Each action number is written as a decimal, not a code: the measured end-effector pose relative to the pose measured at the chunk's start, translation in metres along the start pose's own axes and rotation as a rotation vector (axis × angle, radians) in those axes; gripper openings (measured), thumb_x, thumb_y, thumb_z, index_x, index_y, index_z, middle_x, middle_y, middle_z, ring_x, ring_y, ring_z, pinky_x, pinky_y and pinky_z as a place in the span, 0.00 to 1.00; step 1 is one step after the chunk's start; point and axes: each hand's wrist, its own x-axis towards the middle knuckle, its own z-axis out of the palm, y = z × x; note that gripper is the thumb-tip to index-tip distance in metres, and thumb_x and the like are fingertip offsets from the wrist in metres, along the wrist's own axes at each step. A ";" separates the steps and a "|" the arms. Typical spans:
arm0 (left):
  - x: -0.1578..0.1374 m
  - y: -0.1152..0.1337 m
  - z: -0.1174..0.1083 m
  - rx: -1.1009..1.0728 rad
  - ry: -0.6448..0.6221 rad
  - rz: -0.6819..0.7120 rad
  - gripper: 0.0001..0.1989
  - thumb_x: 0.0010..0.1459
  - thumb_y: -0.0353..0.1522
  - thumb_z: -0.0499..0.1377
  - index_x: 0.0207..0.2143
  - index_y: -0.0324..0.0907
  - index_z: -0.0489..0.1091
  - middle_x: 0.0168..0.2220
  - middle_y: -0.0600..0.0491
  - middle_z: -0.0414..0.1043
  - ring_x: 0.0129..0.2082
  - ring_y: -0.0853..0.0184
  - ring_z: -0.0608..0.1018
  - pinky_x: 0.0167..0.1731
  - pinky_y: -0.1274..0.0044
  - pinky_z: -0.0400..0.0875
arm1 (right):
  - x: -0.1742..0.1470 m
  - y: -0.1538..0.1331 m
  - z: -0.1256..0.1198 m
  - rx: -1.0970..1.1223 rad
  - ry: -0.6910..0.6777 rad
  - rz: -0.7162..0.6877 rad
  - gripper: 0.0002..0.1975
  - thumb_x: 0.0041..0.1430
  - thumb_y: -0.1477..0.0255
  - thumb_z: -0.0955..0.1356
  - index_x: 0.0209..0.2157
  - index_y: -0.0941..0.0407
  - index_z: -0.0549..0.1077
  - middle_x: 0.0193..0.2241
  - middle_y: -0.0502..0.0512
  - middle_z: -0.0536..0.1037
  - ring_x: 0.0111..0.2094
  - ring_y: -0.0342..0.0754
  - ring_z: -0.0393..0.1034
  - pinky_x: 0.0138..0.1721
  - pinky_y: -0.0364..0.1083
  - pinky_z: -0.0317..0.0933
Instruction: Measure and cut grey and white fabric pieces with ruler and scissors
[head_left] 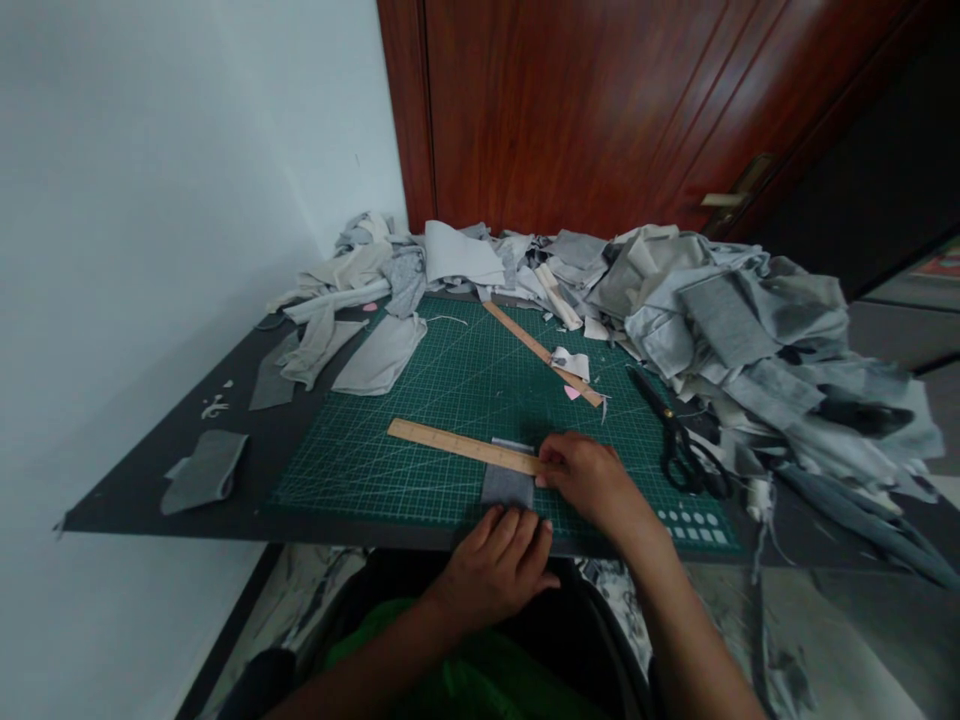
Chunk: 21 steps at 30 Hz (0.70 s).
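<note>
A small grey fabric piece point(507, 487) lies on the green cutting mat point(360, 460) near the table's front edge. Across its upper part rests a wooden ruler point(442, 440), with a thin light strip showing just beyond the ruler. My right hand point(589, 475) pinches the ruler's right end between thumb and fingers. My left hand point(499, 562) lies with its fingers stretched out at the fabric's near edge, pressing it down. Black-handled scissors point(681, 450) lie to the right of my right hand, on the mat's right side.
A second wooden ruler point(525, 340) lies slantwise farther back, with a white scrap point(571, 364) on it. Heaped grey and white fabric point(720, 310) covers the right and back of the table. Folded grey pieces point(206, 470) lie at left. A wooden door point(570, 110) stands behind.
</note>
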 end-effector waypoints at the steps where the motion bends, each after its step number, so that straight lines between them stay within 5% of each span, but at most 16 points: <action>1: 0.003 0.000 -0.004 -0.033 -0.016 -0.033 0.27 0.69 0.51 0.50 0.51 0.38 0.73 0.49 0.45 0.78 0.50 0.56 0.77 0.54 0.65 0.66 | 0.000 -0.001 0.000 -0.005 0.001 0.000 0.04 0.58 0.72 0.73 0.36 0.51 0.76 0.37 0.49 0.79 0.40 0.49 0.71 0.38 0.46 0.52; 6: 0.031 -0.011 -0.028 -0.228 -0.209 -0.182 0.42 0.60 0.63 0.47 0.50 0.34 0.72 0.48 0.40 0.77 0.47 0.52 0.77 0.48 0.62 0.72 | -0.001 -0.004 -0.002 -0.017 -0.003 0.008 0.02 0.60 0.71 0.71 0.36 0.51 0.77 0.38 0.50 0.79 0.42 0.50 0.72 0.38 0.47 0.50; 12: 0.056 -0.033 -0.025 -0.177 -0.205 -0.216 0.15 0.69 0.34 0.56 0.54 0.37 0.70 0.53 0.43 0.75 0.51 0.56 0.76 0.51 0.64 0.74 | -0.002 -0.005 -0.002 -0.037 0.038 -0.008 0.03 0.62 0.71 0.69 0.36 0.51 0.77 0.38 0.51 0.80 0.43 0.51 0.73 0.39 0.47 0.50; 16: 0.052 -0.035 -0.012 -0.114 -0.212 -0.233 0.19 0.64 0.21 0.53 0.56 0.33 0.70 0.59 0.40 0.71 0.60 0.54 0.71 0.58 0.61 0.71 | -0.001 -0.004 -0.001 -0.035 0.040 -0.009 0.01 0.61 0.69 0.72 0.36 0.50 0.77 0.38 0.51 0.80 0.43 0.51 0.73 0.39 0.48 0.51; 21: 0.044 -0.030 -0.002 -0.107 -0.236 -0.243 0.18 0.63 0.21 0.53 0.54 0.32 0.72 0.57 0.40 0.73 0.62 0.53 0.71 0.61 0.60 0.69 | 0.001 -0.002 -0.003 -0.011 0.029 -0.003 0.04 0.59 0.72 0.73 0.37 0.50 0.78 0.38 0.50 0.80 0.43 0.51 0.72 0.41 0.48 0.52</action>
